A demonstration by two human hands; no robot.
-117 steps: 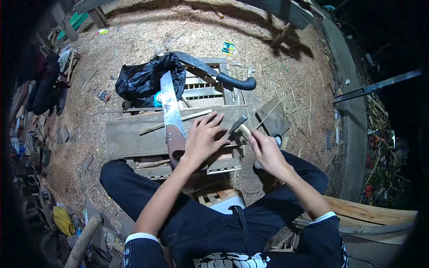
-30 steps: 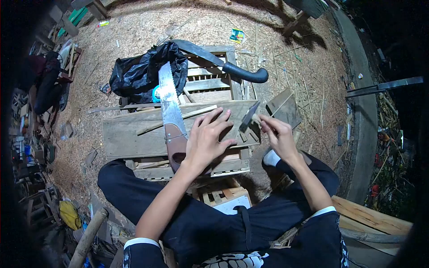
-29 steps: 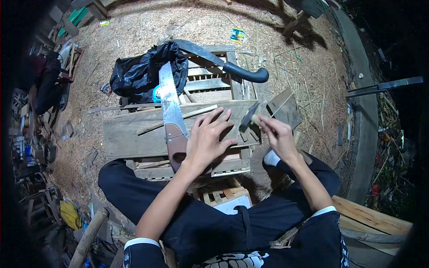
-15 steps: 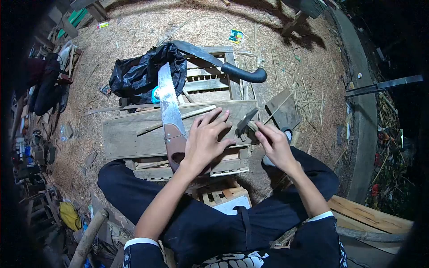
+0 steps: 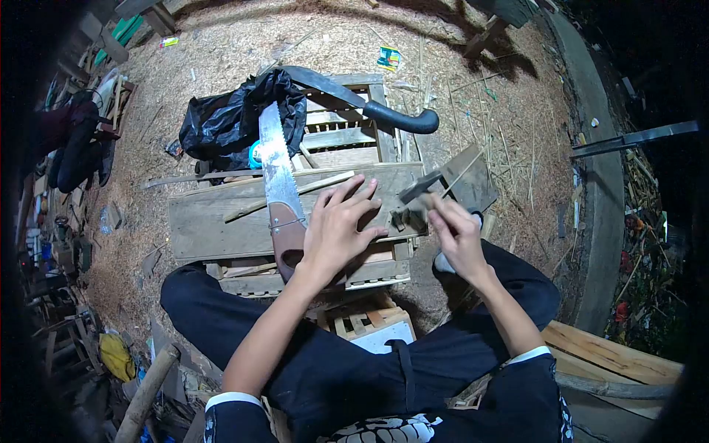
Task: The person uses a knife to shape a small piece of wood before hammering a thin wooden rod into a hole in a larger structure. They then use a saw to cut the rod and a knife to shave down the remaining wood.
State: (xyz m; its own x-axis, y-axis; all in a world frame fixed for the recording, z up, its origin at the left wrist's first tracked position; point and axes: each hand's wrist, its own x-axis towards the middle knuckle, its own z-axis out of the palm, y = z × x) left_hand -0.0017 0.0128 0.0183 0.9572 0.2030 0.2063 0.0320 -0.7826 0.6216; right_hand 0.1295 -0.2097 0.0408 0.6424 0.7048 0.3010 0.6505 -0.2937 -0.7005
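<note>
My left hand [image 5: 342, 229] lies with its fingers spread on a grey wooden board [image 5: 203, 225], pressing on its right half. In my right hand [image 5: 459, 235] is a hammer [image 5: 419, 187], gripped by its short wooden handle; its dark head is raised above the board's right end and slightly blurred. Small dark pieces [image 5: 399, 219] sit on that end, too small to name. A handsaw [image 5: 277, 170] with a brown handle lies across the board, left of my left hand. A thin wooden strip [image 5: 251, 211] crosses under or beside the saw.
Beneath the board is a slatted wooden crate [image 5: 343, 140]. A black plastic bag [image 5: 221, 125], a blue tape measure [image 5: 255, 155] and a black-handled curved blade [image 5: 402, 117] lie beyond. A loose board [image 5: 473, 177] rests at right on sawdust. A person [image 5: 74, 140] is at the far left.
The hammer head has lifted off the board's right end and swung up and to the right. My left hand has stayed in place on the board.
</note>
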